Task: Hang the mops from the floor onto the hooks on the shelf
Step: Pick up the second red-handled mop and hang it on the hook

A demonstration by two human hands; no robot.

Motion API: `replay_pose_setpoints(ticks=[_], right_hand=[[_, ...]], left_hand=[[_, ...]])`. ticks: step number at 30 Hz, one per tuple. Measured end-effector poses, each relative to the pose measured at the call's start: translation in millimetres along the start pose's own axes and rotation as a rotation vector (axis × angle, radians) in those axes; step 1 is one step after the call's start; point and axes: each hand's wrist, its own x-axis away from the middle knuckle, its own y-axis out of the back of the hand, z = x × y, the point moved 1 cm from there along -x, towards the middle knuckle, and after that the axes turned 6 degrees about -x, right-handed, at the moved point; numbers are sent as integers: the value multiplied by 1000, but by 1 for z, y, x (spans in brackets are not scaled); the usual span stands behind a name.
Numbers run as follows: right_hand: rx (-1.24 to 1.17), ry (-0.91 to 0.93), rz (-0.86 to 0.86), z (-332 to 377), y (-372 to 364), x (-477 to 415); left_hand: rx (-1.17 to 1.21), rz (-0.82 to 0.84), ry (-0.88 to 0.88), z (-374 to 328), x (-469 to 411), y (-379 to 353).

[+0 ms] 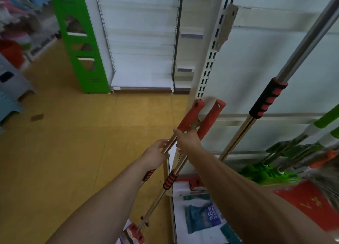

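Note:
Two mops with metal poles and red handle ends stand tilted against the shelf upright. The left mop (190, 115) has my left hand (157, 152) closed around its pole below the red end. My right hand (189, 139) grips between the two poles, at the base of the right mop's (212, 118) red end. Both red ends reach up to the slotted white upright (211, 60). Their heads (134, 232) rest low near the floor. I cannot make out a hook.
Another mop with a black-and-red grip (267, 98) leans on the white shelf panel at right. Green mops (286, 152) stand further right. Packaged goods (201, 216) lie on the bottom shelf. A green shelf end (77, 42) stands across the yellow floor.

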Motion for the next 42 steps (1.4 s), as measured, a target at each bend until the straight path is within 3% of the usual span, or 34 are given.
replay_pose_setpoints(ticks=[11, 17, 21, 33, 42], right_hand=[[172, 223, 151, 11, -44, 17], [192, 269, 214, 18, -66, 34], [193, 280, 217, 17, -72, 46], [204, 366, 255, 21, -92, 93], [219, 453, 325, 37, -104, 134]], left_hand=[[-43, -123, 82, 53, 22, 28], [270, -137, 85, 87, 39, 43], [333, -136, 91, 96, 50, 47], [253, -154, 82, 106, 98, 71], [326, -241, 35, 103, 151, 84]])
